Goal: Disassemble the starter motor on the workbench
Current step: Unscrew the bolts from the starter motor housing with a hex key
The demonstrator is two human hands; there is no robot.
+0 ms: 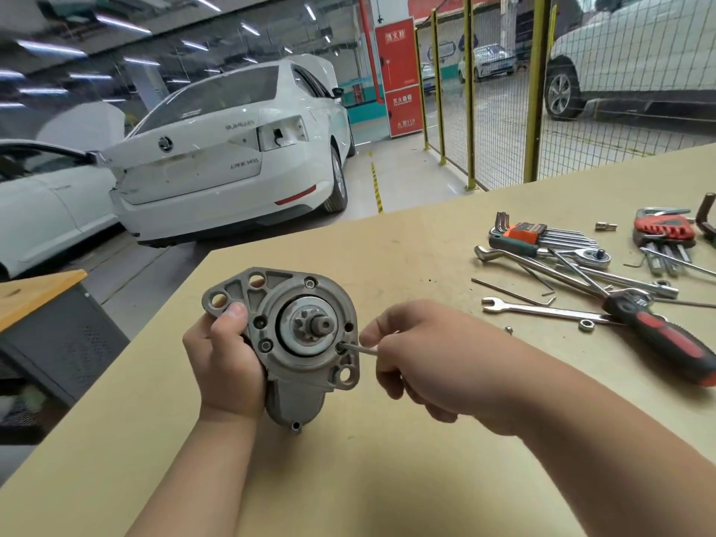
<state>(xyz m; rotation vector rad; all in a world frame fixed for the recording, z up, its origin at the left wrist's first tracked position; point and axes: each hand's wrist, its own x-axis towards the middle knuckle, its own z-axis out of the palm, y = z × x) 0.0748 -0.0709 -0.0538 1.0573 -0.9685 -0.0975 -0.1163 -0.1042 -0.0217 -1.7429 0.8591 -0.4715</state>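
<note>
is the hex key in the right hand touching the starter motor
Touching. The head view shows the hex key, pinched by the right hand, with its tip set in a screw on the face of the starter motor.

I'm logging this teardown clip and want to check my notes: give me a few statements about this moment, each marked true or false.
1. The left hand grips the starter motor, pinion end toward the camera. True.
2. The right hand holds the red-and-black-handled driver. False: it pinches a thin hex key whose tip sits at a screw on the motor's flange; the driver lies on the workbench.
3. The motor is clamped in a vise. False: no vise shows; only the left hand holds it.
4. An open-end wrench lies on the workbench, right of both hands. True.
</note>
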